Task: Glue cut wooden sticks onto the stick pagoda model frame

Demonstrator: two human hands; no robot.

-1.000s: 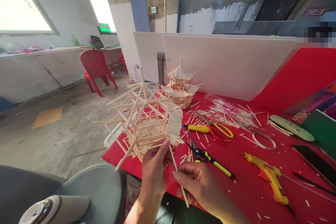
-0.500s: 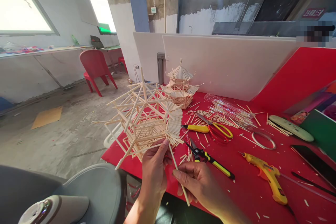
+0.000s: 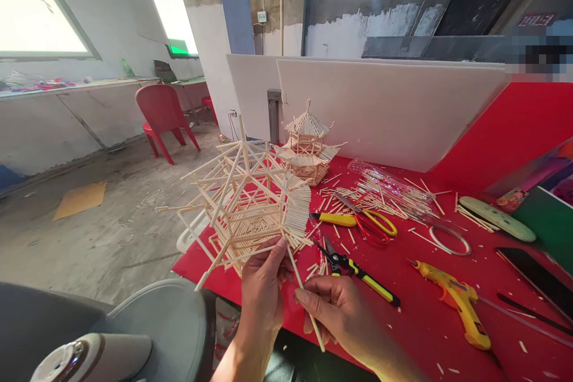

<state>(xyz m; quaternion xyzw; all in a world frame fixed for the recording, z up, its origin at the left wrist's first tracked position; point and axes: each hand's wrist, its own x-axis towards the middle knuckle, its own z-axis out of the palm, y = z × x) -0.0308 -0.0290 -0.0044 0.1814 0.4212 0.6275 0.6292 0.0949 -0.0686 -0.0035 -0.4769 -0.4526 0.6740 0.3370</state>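
Note:
A hexagonal pagoda frame of pale wooden sticks (image 3: pixel 255 218) fills the middle of the view, its roof beams bare and one side panel covered with sticks. My left hand (image 3: pixel 266 283) pinches the lower front edge of this frame between thumb and fingers. My right hand (image 3: pixel 333 310) is closed on a long thin stick (image 3: pixel 315 325), whose upper end meets the frame beside my left thumb. Behind stands a smaller pagoda (image 3: pixel 308 143) with a stick-covered roof.
Right of the hands, black-and-yellow cutters (image 3: pixel 364 280), yellow-handled scissors (image 3: pixel 379 222), loose sticks (image 3: pixel 394 191) and a yellow glue gun (image 3: pixel 461 301) lie on the red table (image 3: pixel 430 334). A grey stool (image 3: pixel 172 322) holding a white bottle (image 3: pixel 116 352) stands lower left.
The stick frame has shifted very slightly to the left. Both hands keep nearly the same place and grip.

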